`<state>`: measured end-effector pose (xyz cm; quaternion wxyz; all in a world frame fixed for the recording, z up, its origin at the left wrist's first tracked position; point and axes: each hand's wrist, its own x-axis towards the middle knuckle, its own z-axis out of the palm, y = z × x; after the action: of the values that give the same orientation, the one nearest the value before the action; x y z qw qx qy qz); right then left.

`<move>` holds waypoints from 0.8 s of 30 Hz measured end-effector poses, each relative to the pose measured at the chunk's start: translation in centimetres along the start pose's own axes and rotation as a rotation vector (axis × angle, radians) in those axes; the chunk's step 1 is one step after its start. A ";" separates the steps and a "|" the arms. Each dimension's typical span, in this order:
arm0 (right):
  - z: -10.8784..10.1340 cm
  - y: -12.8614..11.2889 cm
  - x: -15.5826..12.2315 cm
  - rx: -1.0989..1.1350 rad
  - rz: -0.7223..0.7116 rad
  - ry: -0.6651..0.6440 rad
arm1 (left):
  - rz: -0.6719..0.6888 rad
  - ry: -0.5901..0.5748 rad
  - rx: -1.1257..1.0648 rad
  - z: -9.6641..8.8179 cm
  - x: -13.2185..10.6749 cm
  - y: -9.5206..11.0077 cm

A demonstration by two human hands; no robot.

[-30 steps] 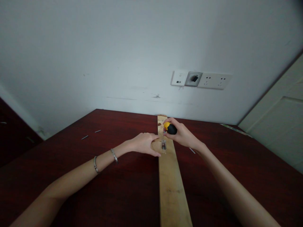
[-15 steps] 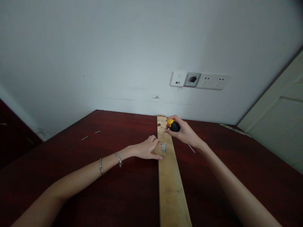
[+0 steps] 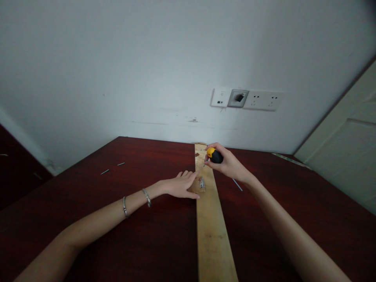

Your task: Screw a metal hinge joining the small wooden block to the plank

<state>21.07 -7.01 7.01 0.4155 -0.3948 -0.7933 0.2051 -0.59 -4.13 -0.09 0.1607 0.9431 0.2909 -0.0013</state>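
A long pale wooden board (image 3: 214,231) lies on the dark red table, running away from me to the wall. My left hand (image 3: 182,185) is at the board's left edge, thumb and fingers around a small wooden block (image 3: 194,188) that bears a small metal bracket (image 3: 202,183). Over the board's far part, my right hand (image 3: 227,160) is closed around a yellow and black screwdriver (image 3: 215,155). A thin metal shaft, in line with the handle, shows below my right wrist. At the right fingertips is a tiny metal piece, too small to name surely.
Two short metal rods (image 3: 105,171) lie on the table (image 3: 141,160) at the left. Electrical sockets (image 3: 261,100) are set in the wall behind. A flat patterned strip (image 3: 292,161) lies at the table's back right, near a pale door (image 3: 349,145).
My left fingers have spread and drawn slightly left, and the block with its bracket has tilted and shifted a little. My right hand has barely moved with the screwdriver.
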 end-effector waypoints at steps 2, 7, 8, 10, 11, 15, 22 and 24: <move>0.0 -0.1 0.0 0.020 0.003 0.003 | 0.007 0.027 -0.028 -0.7 -0.1 0.0; 0.2 -0.7 0.0 0.076 -0.012 0.031 | 0.161 0.351 -0.224 -3.5 -0.6 0.0; 0.4 -0.8 0.0 0.080 -0.017 0.038 | 0.180 0.422 -0.276 -4.0 -0.8 0.1; 0.8 -0.9 0.0 0.089 -0.029 0.050 | 0.194 0.538 -0.371 -4.5 -0.9 0.5; 1.0 -0.9 0.0 0.094 -0.036 0.053 | 0.196 0.580 -0.417 -4.6 -0.9 0.7; 1.8 -0.9 0.0 0.119 -0.064 0.059 | 0.201 0.679 -0.536 -4.1 -0.8 1.4; 2.5 -1.5 0.0 0.108 -0.082 0.076 | 0.243 0.830 -0.570 -4.1 -0.9 1.3; 2.6 -1.7 -0.1 0.109 -0.089 0.080 | 0.283 0.833 -0.580 -4.3 -1.0 1.3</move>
<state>18.18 -8.08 6.59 0.4766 -0.3437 -0.7805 0.2131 -1.08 -4.38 4.46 0.2848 0.8105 0.1882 0.4760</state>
